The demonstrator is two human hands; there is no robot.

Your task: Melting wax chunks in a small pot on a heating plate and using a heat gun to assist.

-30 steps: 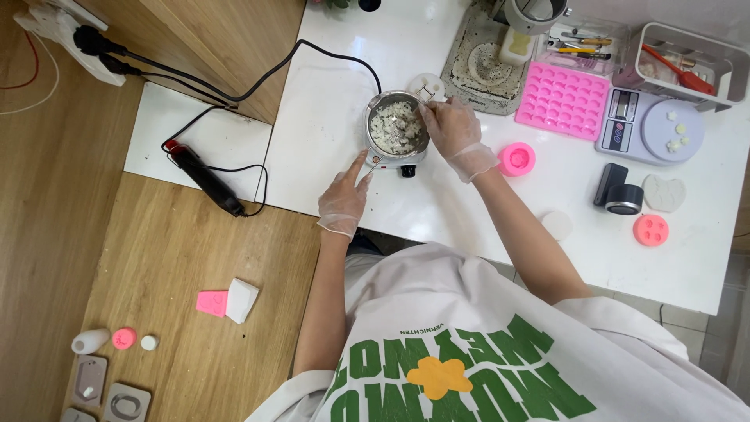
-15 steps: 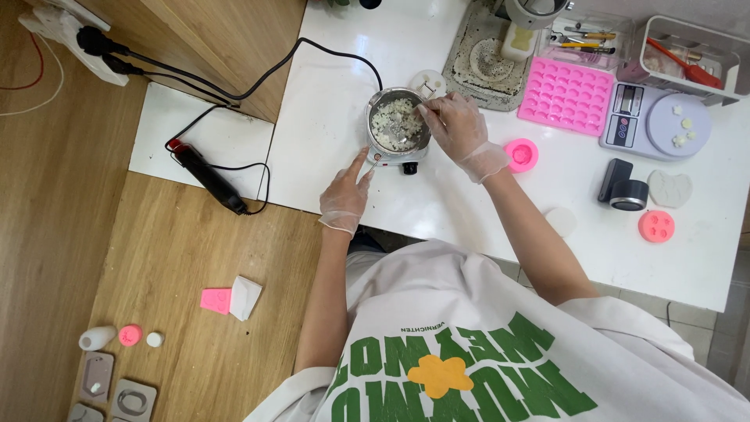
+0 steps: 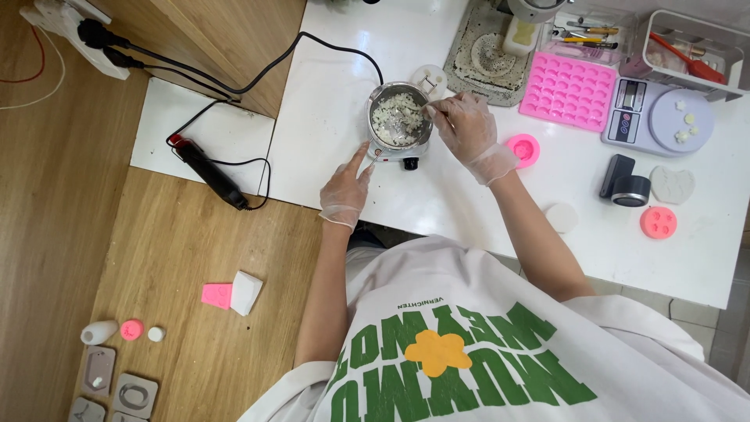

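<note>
While the left hand (image 3: 344, 186) presses a fingertip on the hotplate (image 3: 394, 154), the right hand (image 3: 466, 125) grips a stirrer (image 3: 428, 109); stir the pot (image 3: 398, 116) slowly, keeping flakes inside.

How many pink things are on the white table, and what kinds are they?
Pink tray mould with many little cups: 1
Small round pink moulds: 2
Total on the table: 3

The right hand stirs white bits in the metal pot beside them, and the left hand touches the pot's base.
</note>
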